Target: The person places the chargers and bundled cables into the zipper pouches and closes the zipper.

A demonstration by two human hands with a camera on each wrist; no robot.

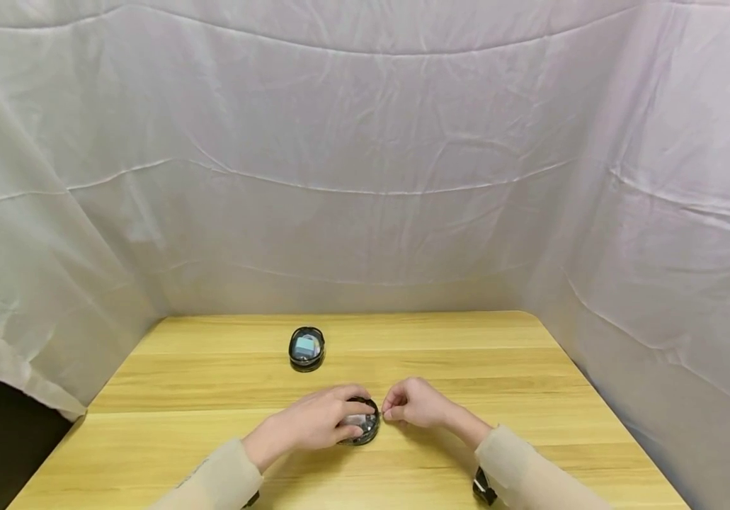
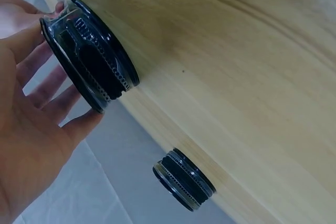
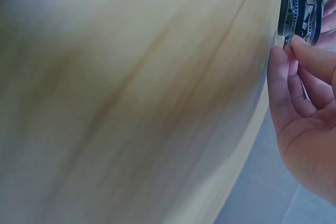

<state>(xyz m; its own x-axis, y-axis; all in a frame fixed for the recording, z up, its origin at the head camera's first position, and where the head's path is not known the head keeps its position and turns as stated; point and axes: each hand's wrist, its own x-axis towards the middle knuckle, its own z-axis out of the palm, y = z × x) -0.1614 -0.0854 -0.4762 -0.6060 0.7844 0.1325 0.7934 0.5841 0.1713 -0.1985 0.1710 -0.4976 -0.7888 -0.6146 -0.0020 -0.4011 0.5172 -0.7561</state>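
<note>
A small round zip case (image 1: 367, 423) with black rims and a clear top lies on the table. From above, my left hand (image 1: 316, 418) grips it, fingers and thumb spread over its rim. In the left wrist view, toothed zip bands run round the side of the case (image 2: 97, 56). On its right, my right hand (image 1: 420, 404) pinches thumb and forefinger together close to the edge. The right wrist view has those fingertips on a small dark tab at the side of the case (image 3: 303, 11); the tab is mostly hidden by them.
Farther back on the wooden table (image 1: 466, 368) stands a second, similar zip case (image 1: 306, 347), with a pale blue item visible through its top. Light grey cloth (image 1: 365, 234) hangs behind the table and along both sides.
</note>
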